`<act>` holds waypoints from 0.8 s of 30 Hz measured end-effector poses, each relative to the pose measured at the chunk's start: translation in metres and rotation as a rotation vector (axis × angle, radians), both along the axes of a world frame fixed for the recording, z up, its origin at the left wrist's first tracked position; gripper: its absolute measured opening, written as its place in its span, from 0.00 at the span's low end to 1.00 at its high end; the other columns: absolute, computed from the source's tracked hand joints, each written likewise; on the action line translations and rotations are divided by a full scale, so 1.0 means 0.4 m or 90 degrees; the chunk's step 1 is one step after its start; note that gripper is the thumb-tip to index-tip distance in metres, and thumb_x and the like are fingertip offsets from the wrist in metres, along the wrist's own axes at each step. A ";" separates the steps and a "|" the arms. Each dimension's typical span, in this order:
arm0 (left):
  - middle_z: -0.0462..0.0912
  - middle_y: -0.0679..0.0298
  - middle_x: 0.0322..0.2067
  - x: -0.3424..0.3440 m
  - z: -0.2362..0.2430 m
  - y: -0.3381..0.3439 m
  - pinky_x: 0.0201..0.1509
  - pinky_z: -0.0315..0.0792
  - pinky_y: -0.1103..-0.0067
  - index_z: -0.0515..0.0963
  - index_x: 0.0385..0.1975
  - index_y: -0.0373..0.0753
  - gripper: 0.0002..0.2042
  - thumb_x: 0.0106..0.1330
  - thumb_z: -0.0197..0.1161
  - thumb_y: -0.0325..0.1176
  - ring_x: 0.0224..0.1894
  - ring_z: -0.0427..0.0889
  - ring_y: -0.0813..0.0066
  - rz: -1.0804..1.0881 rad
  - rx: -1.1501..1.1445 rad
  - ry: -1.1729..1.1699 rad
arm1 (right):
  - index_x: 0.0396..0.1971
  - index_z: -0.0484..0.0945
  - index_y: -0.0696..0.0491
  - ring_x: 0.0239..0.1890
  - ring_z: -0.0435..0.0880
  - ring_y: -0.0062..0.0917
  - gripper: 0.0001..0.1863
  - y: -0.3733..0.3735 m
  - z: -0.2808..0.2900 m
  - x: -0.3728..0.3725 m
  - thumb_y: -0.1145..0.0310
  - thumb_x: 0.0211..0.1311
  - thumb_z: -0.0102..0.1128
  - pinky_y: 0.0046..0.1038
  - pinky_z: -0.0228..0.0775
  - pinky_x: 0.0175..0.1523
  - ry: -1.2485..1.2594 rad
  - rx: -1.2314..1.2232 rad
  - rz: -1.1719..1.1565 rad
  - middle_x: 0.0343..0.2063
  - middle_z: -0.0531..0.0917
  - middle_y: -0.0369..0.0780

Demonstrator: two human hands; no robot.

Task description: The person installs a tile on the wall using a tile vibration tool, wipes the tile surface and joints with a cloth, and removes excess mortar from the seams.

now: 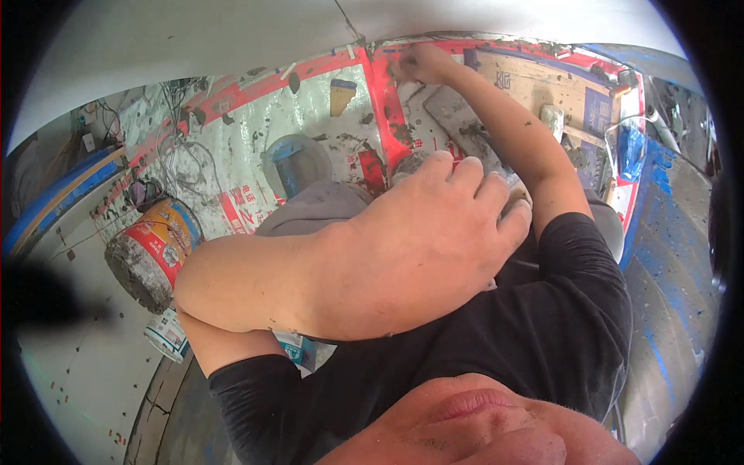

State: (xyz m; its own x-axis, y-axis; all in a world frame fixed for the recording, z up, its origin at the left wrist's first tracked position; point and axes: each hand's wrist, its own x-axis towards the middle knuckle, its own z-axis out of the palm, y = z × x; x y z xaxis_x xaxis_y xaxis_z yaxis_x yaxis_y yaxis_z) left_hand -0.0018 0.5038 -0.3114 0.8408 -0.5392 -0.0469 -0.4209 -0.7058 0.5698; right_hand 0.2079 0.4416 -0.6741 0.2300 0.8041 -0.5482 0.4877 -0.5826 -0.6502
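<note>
My left hand [418,248] is large in the middle of the view, held close in front of my chest with its back turned up. Its fingers curl downward, and whatever lies under them is hidden. Stretched far ahead, my right hand [425,65] is at the red strip [382,93] near the foot of the white wall. Its fingers are bent together, and anything in them is too small to make out. Just below the right hand, a flat grey rectangular piece [453,116] lies on the floor covering [256,116], which is spotted with mortar.
At the left, a red and orange bucket [159,248] crusted with mortar leans beside loose cables [182,147]. A round grey container with blue [296,167] is near my knee. Cardboard [535,85] and crumpled blue plastic [632,155] lie right. The white wall [232,35] bounds the far side.
</note>
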 end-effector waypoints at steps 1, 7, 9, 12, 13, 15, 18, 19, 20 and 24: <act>0.80 0.58 0.36 -0.001 0.001 0.000 0.44 0.69 0.72 0.78 0.48 0.31 0.23 0.61 0.68 0.45 0.42 0.79 0.65 0.002 0.000 -0.001 | 0.40 0.86 0.50 0.42 0.86 0.41 0.15 -0.001 -0.025 -0.015 0.58 0.63 0.57 0.42 0.77 0.47 0.001 -0.001 0.000 0.39 0.87 0.46; 0.80 0.58 0.35 -0.011 0.006 -0.001 0.42 0.69 0.72 0.78 0.47 0.32 0.23 0.62 0.67 0.45 0.40 0.78 0.66 -0.022 0.009 0.018 | 0.44 0.84 0.45 0.47 0.85 0.45 0.14 0.076 -0.106 -0.066 0.57 0.69 0.52 0.48 0.78 0.48 -0.404 0.161 -0.115 0.46 0.85 0.43; 0.80 0.58 0.34 -0.012 0.004 0.004 0.42 0.69 0.72 0.78 0.47 0.32 0.23 0.62 0.67 0.46 0.40 0.78 0.66 -0.011 0.011 0.017 | 0.46 0.84 0.43 0.46 0.85 0.46 0.14 0.096 -0.116 -0.087 0.59 0.70 0.50 0.48 0.77 0.48 -0.387 0.175 -0.127 0.45 0.85 0.44; 0.79 0.59 0.34 -0.019 0.005 0.011 0.42 0.68 0.73 0.78 0.47 0.32 0.23 0.62 0.67 0.46 0.40 0.78 0.66 0.007 0.010 0.022 | 0.45 0.84 0.44 0.45 0.85 0.47 0.14 0.101 -0.103 -0.103 0.60 0.69 0.51 0.48 0.77 0.49 -0.337 0.166 -0.177 0.42 0.86 0.46; 0.79 0.59 0.33 -0.020 0.005 0.013 0.42 0.68 0.73 0.78 0.47 0.32 0.23 0.62 0.67 0.46 0.40 0.78 0.66 0.013 0.011 0.023 | 0.45 0.84 0.44 0.45 0.85 0.47 0.14 0.104 -0.085 -0.100 0.60 0.69 0.51 0.48 0.77 0.49 -0.336 0.167 -0.176 0.42 0.86 0.46; 0.79 0.59 0.33 -0.019 0.007 0.012 0.42 0.69 0.72 0.78 0.48 0.32 0.24 0.62 0.67 0.46 0.41 0.78 0.66 -0.010 0.028 0.000 | 0.42 0.85 0.48 0.44 0.86 0.47 0.14 0.101 -0.050 -0.078 0.58 0.67 0.53 0.48 0.77 0.50 -0.201 0.072 -0.149 0.39 0.87 0.49; 0.79 0.59 0.34 -0.009 0.006 0.010 0.42 0.69 0.72 0.77 0.49 0.31 0.25 0.62 0.67 0.46 0.41 0.78 0.65 -0.029 0.007 0.012 | 0.39 0.86 0.52 0.44 0.86 0.49 0.17 0.104 -0.123 -0.073 0.56 0.66 0.55 0.49 0.77 0.51 -0.153 0.094 -0.253 0.36 0.87 0.52; 0.79 0.59 0.34 -0.005 0.004 0.010 0.42 0.69 0.72 0.77 0.50 0.30 0.25 0.62 0.67 0.46 0.41 0.78 0.65 -0.035 -0.002 0.018 | 0.39 0.86 0.52 0.44 0.86 0.49 0.17 0.106 -0.150 -0.074 0.56 0.66 0.55 0.49 0.77 0.51 -0.157 0.094 -0.255 0.36 0.87 0.52; 0.79 0.58 0.34 -0.001 0.004 0.009 0.42 0.69 0.72 0.77 0.50 0.30 0.25 0.62 0.67 0.46 0.41 0.78 0.65 -0.034 -0.006 0.017 | 0.38 0.86 0.54 0.44 0.85 0.50 0.18 0.111 -0.177 -0.079 0.55 0.65 0.56 0.49 0.77 0.51 -0.200 0.098 -0.263 0.36 0.86 0.53; 0.79 0.58 0.34 -0.010 0.008 0.014 0.44 0.70 0.72 0.77 0.48 0.30 0.24 0.63 0.67 0.45 0.42 0.78 0.65 -0.027 0.004 0.004 | 0.37 0.85 0.55 0.44 0.85 0.52 0.17 0.140 -0.197 -0.105 0.57 0.65 0.55 0.47 0.78 0.50 -0.202 0.141 -0.306 0.37 0.86 0.55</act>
